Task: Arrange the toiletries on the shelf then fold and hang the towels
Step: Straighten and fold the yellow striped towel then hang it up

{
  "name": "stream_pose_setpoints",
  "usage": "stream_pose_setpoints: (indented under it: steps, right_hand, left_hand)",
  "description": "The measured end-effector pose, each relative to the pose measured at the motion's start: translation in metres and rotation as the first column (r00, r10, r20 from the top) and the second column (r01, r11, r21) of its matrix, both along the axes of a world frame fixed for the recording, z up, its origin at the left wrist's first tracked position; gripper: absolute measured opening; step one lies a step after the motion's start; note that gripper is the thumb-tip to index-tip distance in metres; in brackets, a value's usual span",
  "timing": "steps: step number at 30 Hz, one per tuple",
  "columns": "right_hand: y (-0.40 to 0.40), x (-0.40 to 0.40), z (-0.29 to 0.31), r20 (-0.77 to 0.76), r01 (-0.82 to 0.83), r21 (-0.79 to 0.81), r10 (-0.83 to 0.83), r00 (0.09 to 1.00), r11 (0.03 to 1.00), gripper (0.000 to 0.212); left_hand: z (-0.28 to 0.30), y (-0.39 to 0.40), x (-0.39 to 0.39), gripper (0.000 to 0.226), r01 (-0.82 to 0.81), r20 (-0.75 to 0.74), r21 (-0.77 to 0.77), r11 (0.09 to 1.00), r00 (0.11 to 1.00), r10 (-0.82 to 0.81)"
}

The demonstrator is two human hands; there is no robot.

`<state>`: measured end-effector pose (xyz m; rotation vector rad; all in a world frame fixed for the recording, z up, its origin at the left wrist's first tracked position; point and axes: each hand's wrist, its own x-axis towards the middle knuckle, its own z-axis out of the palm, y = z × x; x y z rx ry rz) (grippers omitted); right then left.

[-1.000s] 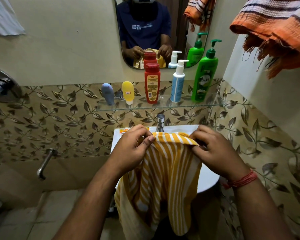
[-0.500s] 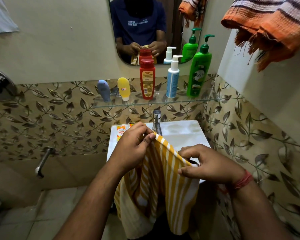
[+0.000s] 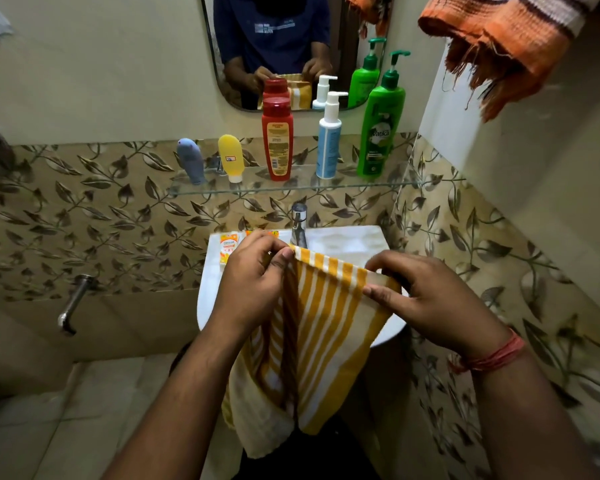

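- My left hand (image 3: 253,282) pinches the upper left corner of the yellow striped towel (image 3: 312,327) at the frame's centre.
- My right hand (image 3: 426,303) pinches its upper right corner; the cloth hangs down in front of the white sink (image 3: 347,240).
- Above, on the glass shelf (image 3: 291,188), five toiletries stand upright in a row, from the blue tube (image 3: 190,161) to the green pump bottle (image 3: 380,129).
- An orange towel (image 3: 496,39) hangs at upper right.
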<state>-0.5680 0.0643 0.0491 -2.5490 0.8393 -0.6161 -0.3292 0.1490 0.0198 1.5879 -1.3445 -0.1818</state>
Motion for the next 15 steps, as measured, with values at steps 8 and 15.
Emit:
stream_pose_setpoints:
  steps: [8, 15]
  right_hand:
    - [-0.004, -0.022, -0.017, -0.160, 0.195, -0.240, -0.237, 0.958, 0.951, 0.034]
    - [-0.006, -0.032, -0.028, 0.116, 0.123, -0.095, -0.111, 0.987, 0.988, 0.042]
  left_hand:
    - [-0.020, 0.010, -0.018, 0.015, -0.034, -0.007, 0.016, 0.999, 0.999, 0.034]
    - [-0.025, 0.017, -0.029, 0.017, -0.055, -0.012, 0.067, 0.996, 0.998, 0.056]
